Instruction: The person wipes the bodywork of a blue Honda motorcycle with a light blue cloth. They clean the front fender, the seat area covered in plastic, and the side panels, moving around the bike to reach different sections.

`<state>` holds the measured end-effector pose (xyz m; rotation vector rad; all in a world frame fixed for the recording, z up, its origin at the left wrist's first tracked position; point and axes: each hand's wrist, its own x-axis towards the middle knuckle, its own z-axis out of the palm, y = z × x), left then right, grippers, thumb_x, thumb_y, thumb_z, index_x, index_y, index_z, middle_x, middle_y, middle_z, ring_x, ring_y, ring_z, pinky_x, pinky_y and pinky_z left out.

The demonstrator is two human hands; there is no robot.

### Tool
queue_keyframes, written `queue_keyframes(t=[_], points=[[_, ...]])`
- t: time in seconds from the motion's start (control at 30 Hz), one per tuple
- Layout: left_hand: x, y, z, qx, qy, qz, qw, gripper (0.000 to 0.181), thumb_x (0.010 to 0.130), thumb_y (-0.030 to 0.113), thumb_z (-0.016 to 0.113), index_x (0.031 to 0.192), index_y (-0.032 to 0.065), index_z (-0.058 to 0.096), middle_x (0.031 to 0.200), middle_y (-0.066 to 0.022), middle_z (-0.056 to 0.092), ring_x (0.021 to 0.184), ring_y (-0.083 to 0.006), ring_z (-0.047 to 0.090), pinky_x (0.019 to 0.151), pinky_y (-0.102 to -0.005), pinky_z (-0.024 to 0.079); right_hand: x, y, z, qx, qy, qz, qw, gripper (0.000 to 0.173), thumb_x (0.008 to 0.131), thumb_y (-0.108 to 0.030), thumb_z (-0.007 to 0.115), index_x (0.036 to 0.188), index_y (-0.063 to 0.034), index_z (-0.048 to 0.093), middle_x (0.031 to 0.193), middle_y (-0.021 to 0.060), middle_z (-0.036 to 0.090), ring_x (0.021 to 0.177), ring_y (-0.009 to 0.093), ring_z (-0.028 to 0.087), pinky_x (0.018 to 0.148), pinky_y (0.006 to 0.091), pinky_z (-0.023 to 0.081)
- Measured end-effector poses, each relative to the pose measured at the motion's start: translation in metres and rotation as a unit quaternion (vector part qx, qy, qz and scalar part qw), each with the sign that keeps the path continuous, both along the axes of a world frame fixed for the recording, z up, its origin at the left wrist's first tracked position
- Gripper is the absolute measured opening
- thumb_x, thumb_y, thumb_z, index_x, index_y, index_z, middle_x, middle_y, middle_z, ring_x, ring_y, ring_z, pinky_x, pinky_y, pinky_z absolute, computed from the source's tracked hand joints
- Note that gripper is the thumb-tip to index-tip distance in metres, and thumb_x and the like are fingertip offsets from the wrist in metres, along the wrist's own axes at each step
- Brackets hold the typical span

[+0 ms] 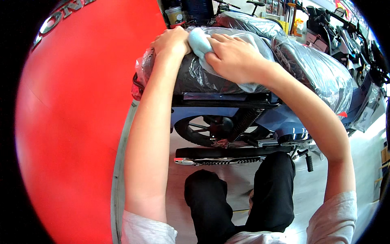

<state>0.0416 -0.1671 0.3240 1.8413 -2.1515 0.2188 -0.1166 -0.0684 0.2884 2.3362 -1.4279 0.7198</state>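
Note:
Before me stands a blue motorbike with a dark rear seat [195, 76] wrapped in clear plastic. My left hand [172, 41] rests on top of the wrapping near the seat's tail end; its fingertips are partly hidden. Beside it, my right hand [233, 58] presses a light blue cloth [198, 41] onto the seat, its thumb against the bunched part. Another part of the cloth shows below that palm. A black grab rail [228, 103] runs along the seat's near side. Farther right, the front seat [326, 76] is also under plastic.
A red panel [73, 106] with raised lettering borders the left side. Below the seat are the rear wheel [190, 131], the exhaust silencer [213, 160] and a footpeg [309, 163]. Behind stand a bucket [175, 16] and a bicycle saddle [255, 3]. More motorbikes [338, 29] stand at upper right.

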Motion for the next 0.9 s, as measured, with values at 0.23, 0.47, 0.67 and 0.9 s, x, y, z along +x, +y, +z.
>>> queue_keyframes(t=[0.23, 0.47, 0.67, 0.9], points=[[-0.002, 0.000, -0.001, -0.029, 0.058, -0.020, 0.998, 0.054, 0.089, 0.042, 0.043, 0.125, 0.0053, 0.061, 0.126, -0.0210, 0.060, 0.120, -0.0418, 0.055, 0.102, -0.0571, 0.038, -0.077, -0.074, 0.030, 0.281, -0.102, -0.037, 0.953, 0.049, 0.089, -0.041, 0.039, 0.103, -0.0030, 0.068, 0.098, 0.0166, 0.070, 0.097, 0.029, 0.064, 0.089, 0.0389, 0.045], [-0.001, 0.002, -0.002, -0.021, 0.057, -0.015, 0.998, 0.054, 0.090, 0.043, 0.043, 0.124, 0.0049, 0.061, 0.125, -0.0209, 0.061, 0.120, -0.0407, 0.055, 0.101, -0.0566, 0.039, -0.091, -0.048, 0.028, 0.247, -0.113, -0.109, 0.956, 0.045, 0.084, -0.032, 0.042, 0.095, 0.0001, 0.070, 0.105, 0.0226, 0.067, 0.101, 0.036, 0.063, 0.091, 0.0426, 0.045], [-0.002, 0.006, 0.000, -0.026, 0.062, -0.011, 0.998, 0.053, 0.090, 0.042, 0.044, 0.122, 0.0045, 0.062, 0.124, -0.0215, 0.061, 0.118, -0.0410, 0.056, 0.101, -0.0565, 0.038, -0.081, 0.014, 0.011, 0.099, -0.142, -0.047, 0.984, 0.043, 0.085, -0.029, 0.039, 0.098, 0.0058, 0.061, 0.104, 0.0262, 0.064, 0.103, 0.038, 0.061, 0.093, 0.0436, 0.046], [0.005, -0.015, -0.009, -0.052, 0.047, -0.040, 0.997, 0.053, 0.089, 0.045, 0.048, 0.123, 0.0072, 0.061, 0.128, -0.0213, 0.059, 0.122, -0.0388, 0.054, 0.102, -0.0565, 0.040, 0.000, 0.029, -0.019, -0.083, -0.067, -0.048, 0.993, 0.045, 0.086, -0.030, 0.041, 0.102, 0.0073, 0.061, 0.113, 0.0232, 0.061, 0.114, 0.034, 0.055, 0.101, 0.0474, 0.039]])
